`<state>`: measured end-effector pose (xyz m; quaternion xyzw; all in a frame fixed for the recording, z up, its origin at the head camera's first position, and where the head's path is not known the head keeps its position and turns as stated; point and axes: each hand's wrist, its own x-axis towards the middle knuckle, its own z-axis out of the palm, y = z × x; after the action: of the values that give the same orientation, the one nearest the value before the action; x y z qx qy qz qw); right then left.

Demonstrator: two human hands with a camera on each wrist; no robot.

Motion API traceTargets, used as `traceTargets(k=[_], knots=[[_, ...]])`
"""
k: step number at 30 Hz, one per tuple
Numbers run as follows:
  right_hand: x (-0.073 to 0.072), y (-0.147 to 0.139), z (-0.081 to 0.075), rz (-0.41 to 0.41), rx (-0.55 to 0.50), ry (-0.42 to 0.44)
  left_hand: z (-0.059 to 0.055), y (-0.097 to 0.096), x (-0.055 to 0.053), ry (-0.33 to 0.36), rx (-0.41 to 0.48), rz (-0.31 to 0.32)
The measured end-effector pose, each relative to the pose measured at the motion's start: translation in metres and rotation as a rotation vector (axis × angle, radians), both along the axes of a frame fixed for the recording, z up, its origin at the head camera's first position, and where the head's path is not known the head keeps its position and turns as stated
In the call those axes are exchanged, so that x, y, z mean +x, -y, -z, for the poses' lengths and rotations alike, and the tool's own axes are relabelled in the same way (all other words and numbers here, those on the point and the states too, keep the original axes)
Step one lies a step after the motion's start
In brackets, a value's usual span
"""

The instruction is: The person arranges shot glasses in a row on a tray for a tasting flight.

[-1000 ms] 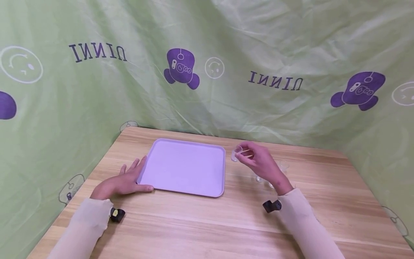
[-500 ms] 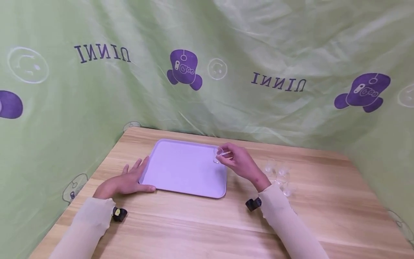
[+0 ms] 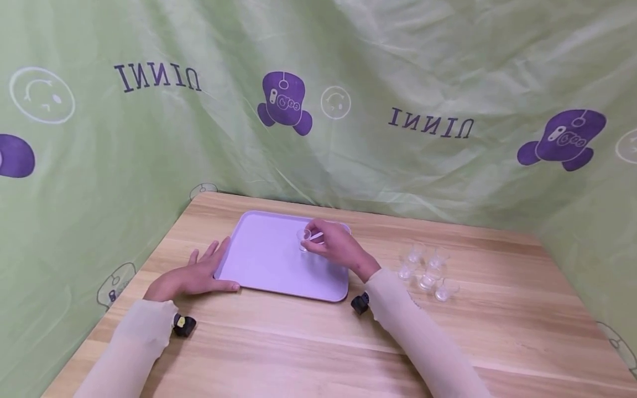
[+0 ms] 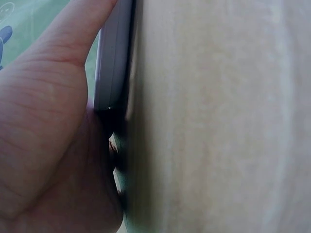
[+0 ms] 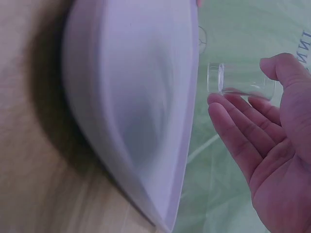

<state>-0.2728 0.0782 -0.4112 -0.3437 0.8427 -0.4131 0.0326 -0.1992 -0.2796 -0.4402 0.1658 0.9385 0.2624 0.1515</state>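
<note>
A small clear shot glass (image 3: 302, 237) is pinched between the thumb and fingers of my right hand (image 3: 340, 244), over the middle of the lilac tray (image 3: 269, 265). In the right wrist view the shot glass (image 5: 243, 80) has its thick base toward the tray (image 5: 141, 97), with a gap between them. My left hand (image 3: 199, 276) rests at the tray's front left corner, fingers spread along the left edge and thumb along the front edge. Up close in the left wrist view, the palm (image 4: 43, 121) is beside the tray's rim (image 4: 114, 63).
Several more clear glasses (image 3: 429, 278) stand grouped on the wooden table (image 3: 298, 348), right of the tray beyond my right forearm. A green printed cloth (image 3: 224, 138) hangs behind the table and along both sides.
My right hand has carried the shot glass leftward, from right of the tray to above its middle. The glasses behind that arm have come into view. My left hand keeps its place.
</note>
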Motion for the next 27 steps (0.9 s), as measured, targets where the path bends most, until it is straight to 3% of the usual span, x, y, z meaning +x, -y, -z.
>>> traceTargets(k=[6,14,27], knots=[[-0.01,0.017,-0.004,-0.006,0.071,0.007,0.002,0.0,-0.002,-0.01,-0.006,0.009],[-0.018,0.045,-0.008,-0.038,0.056,0.048,0.0,0.001,-0.002,-0.003,-0.013,0.006],[-0.023,0.096,0.001,-0.049,0.061,0.036,0.0,0.003,-0.001,-0.001,-0.021,-0.002]])
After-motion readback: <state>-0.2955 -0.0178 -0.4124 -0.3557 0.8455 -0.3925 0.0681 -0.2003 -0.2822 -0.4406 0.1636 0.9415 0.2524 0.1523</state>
